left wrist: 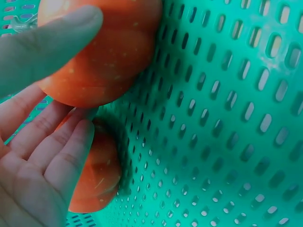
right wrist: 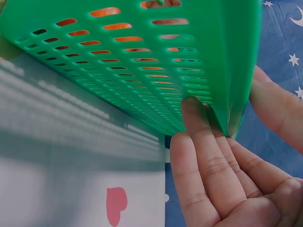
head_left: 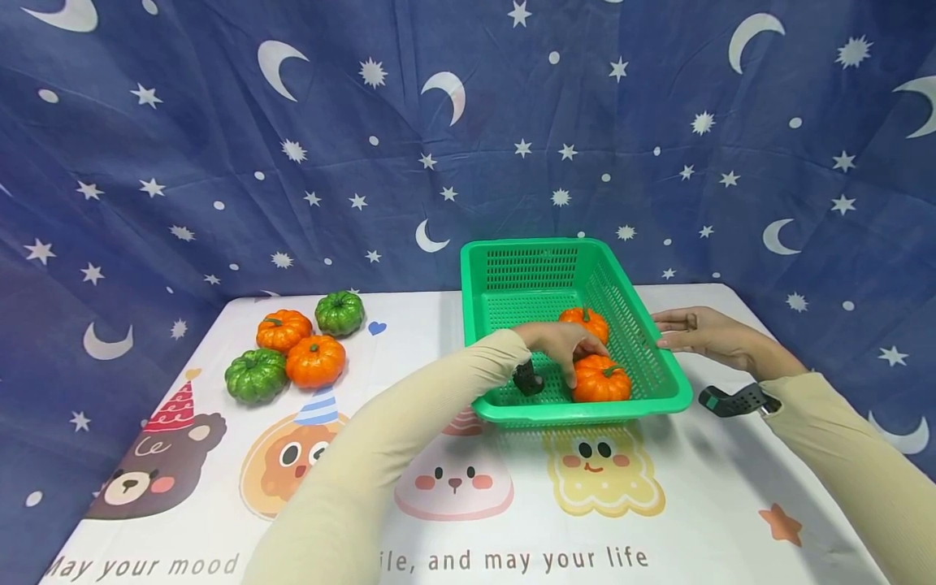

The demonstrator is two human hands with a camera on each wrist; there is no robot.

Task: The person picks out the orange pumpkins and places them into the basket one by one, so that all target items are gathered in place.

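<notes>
Inside a green plastic basket (head_left: 504, 413) lie two small orange pumpkins. My left hand (head_left: 561, 341) reaches in over the basket's left side and grips the nearer pumpkin (head_left: 603, 386). In the left wrist view the thumb lies on one side of this pumpkin (left wrist: 109, 52) and the fingers are behind it. The other pumpkin (head_left: 587, 323) sits just beyond, partly covered by the hand. At the basket's right side, my right hand (head_left: 705, 335) holds the rim. In the right wrist view its fingertips (right wrist: 194, 106) touch the slotted outer wall, with the thumb across the rim.
On the left of the table (head_left: 409, 366) stand two more orange pumpkins (head_left: 314, 361) and two green pumpkins, one in front (head_left: 256, 376) and one behind (head_left: 340, 314). A blue cloth (head_left: 409, 203) with moons and stars hangs behind the table.
</notes>
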